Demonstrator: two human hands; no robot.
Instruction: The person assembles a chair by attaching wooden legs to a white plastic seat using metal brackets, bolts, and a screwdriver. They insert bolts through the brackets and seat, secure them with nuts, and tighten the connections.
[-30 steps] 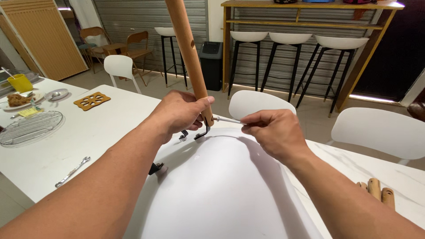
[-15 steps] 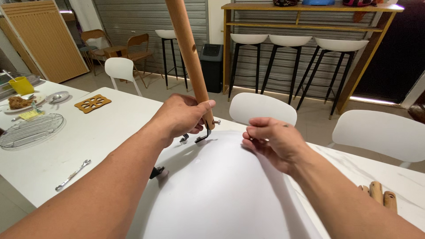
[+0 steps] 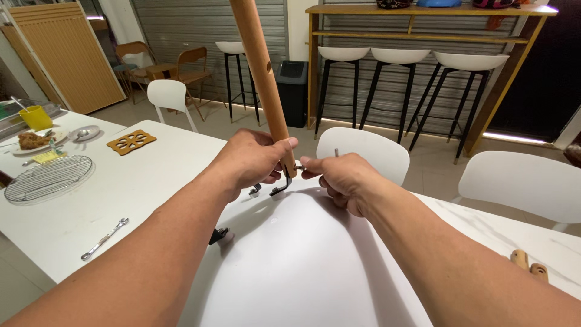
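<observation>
We gripped the long round wooden leg [image 3: 261, 72] near its foot with our left hand [image 3: 254, 160], fingers closed round it, holding it tilted above the white moulded chair seat [image 3: 296, 260]. Our right hand [image 3: 339, 178] pinched a small metal hex key [image 3: 336, 153] beside the black bracket [image 3: 281, 186].

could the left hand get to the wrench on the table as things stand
Probably not right away: the left hand grips the wooden leg. The wrench lies on bare table, nothing blocking it.
</observation>
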